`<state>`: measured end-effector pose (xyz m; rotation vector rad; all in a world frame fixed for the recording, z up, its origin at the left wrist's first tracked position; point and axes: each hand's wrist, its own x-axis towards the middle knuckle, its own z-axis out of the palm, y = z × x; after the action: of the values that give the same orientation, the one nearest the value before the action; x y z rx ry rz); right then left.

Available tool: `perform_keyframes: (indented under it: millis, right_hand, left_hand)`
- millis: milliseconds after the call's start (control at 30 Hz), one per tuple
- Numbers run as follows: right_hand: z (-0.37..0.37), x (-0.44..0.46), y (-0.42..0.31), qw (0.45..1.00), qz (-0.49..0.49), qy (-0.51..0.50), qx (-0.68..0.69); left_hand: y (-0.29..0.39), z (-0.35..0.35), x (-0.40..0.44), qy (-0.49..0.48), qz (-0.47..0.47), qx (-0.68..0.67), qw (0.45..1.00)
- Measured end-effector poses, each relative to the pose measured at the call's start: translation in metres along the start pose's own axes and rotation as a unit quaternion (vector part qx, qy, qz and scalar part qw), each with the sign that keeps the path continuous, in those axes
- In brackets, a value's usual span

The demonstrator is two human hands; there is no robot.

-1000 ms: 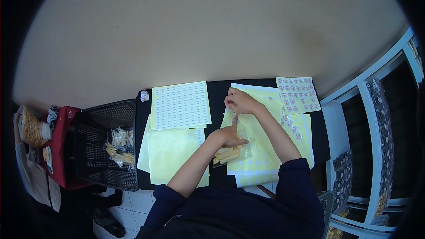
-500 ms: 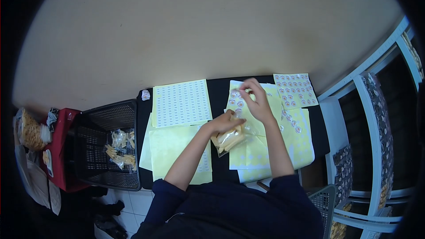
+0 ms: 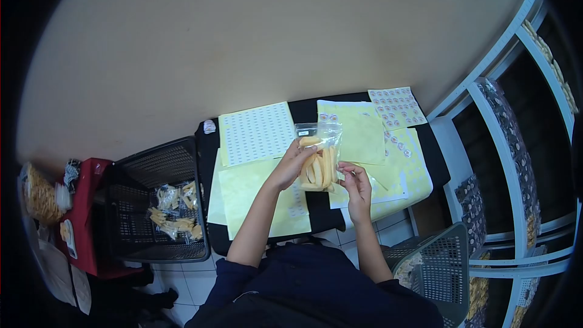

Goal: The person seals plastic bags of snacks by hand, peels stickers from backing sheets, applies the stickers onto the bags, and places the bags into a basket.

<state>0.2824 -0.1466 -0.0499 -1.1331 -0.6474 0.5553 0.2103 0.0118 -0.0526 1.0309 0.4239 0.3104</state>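
Observation:
A clear plastic bag of pale yellow snack sticks is held upright above the table, with a small white label near its top. My left hand grips its left side, thumb across the front. At the bag's lower right edge is my right hand, thumb and fingertips drawn together; whatever they pinch is too small to make out. Beneath and behind the bag lie a yellow sheet with round stickers and, to the left, a label sheet with rows of small print.
A black plastic basket with several snack bags stands left, beside a red cloth-covered surface. Another round-sticker sheet lies back right. A grey-green basket stands low right, before a white-framed rack. A crumpled sticker lies back left.
The bag has been raised from lying tilted to upright, its front facing me. My right hand has come down from the round-sticker sheet to the bag's right edge. The view has shifted slightly.

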Motion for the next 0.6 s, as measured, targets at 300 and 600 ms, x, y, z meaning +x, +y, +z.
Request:
perform_keyframes:
  millis: [300,600]
  right_hand:
    - [0.073,-0.025,0.003,0.994,0.075,-0.077,0.012]
    - [0.124,-0.037,-0.013,0.827,-0.397,-0.061,-0.394]
  left_hand:
    - [0.012,-0.034,-0.109,0.034,0.188,0.015,0.982]
    - [0.021,-0.05,-0.157,0.012,0.202,-0.028,0.979]
